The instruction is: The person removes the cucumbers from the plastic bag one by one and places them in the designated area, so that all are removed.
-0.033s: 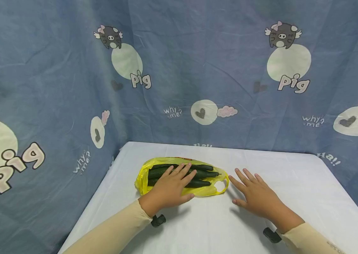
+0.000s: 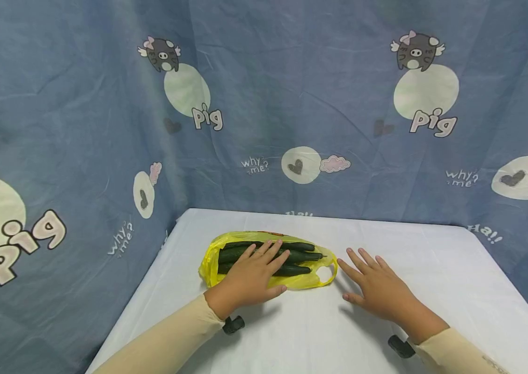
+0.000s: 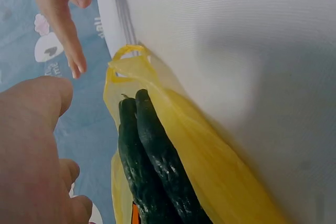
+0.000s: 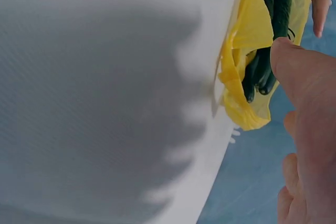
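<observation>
Several dark green cucumbers [image 2: 299, 256] lie side by side in the mouth of a thin yellow plastic bag [image 2: 308, 282]. The bag lies on its side, with its looped handle toward the right. My left hand [image 2: 250, 275] is over the cucumbers with fingers spread, and hides their middle in the head view. To the right of the bag, my right hand [image 2: 378, 291] hovers above the table, its fingers spread and holding nothing. From the left wrist, two glossy cucumbers [image 3: 152, 161] show between folds of the yellow bag [image 3: 205, 150].
A white-covered table [image 2: 311, 337] bears the bag and catches the shadows of both hands. Behind it and on the left hangs a blue curtain [image 2: 264, 93] printed with pigs and clouds. A small dark device [image 2: 233, 325] sits under the left wrist, another [image 2: 401, 346] under the right.
</observation>
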`<state>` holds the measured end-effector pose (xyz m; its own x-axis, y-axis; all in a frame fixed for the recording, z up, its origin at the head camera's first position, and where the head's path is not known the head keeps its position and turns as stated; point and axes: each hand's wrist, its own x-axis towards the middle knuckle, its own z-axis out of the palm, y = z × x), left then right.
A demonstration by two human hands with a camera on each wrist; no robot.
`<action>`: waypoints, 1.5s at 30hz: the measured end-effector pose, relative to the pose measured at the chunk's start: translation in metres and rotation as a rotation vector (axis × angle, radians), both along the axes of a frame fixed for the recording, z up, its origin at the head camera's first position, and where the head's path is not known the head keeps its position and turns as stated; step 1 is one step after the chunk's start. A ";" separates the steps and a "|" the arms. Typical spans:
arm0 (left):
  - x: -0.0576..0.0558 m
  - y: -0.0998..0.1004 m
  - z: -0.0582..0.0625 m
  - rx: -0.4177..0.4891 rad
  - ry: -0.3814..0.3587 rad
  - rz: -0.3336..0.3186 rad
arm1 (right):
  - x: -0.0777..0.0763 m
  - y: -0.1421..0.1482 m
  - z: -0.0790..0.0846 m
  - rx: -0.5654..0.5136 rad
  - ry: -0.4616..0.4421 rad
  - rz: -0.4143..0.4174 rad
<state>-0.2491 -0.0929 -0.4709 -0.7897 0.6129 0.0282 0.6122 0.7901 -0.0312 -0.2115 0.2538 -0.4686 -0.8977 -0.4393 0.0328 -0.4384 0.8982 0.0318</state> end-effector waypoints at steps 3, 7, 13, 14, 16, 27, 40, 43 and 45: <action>0.000 0.000 0.001 0.002 -0.002 0.001 | 0.001 0.000 -0.001 -0.005 -0.002 -0.001; 0.001 -0.002 0.002 0.023 0.005 0.004 | 0.002 0.001 -0.003 -0.016 0.003 -0.011; 0.003 -0.007 0.003 0.063 0.034 0.026 | 0.002 0.001 -0.004 -0.056 0.041 -0.009; 0.004 -0.009 0.003 0.070 0.039 0.033 | 0.002 0.000 -0.004 -0.065 0.048 -0.004; 0.005 -0.011 0.003 0.085 0.054 0.050 | 0.002 -0.003 -0.004 -0.088 0.063 0.001; 0.020 -0.037 -0.003 0.225 0.224 0.124 | -0.001 -0.029 -0.011 -0.224 0.113 -0.005; 0.023 -0.060 -0.024 0.548 0.394 0.292 | -0.006 -0.056 -0.020 -0.331 0.075 -0.027; 0.023 -0.067 -0.027 0.622 0.378 0.357 | -0.007 -0.062 -0.022 -0.341 0.086 -0.023; 0.023 -0.073 -0.027 0.675 0.312 0.398 | -0.008 -0.065 -0.023 -0.351 0.097 -0.017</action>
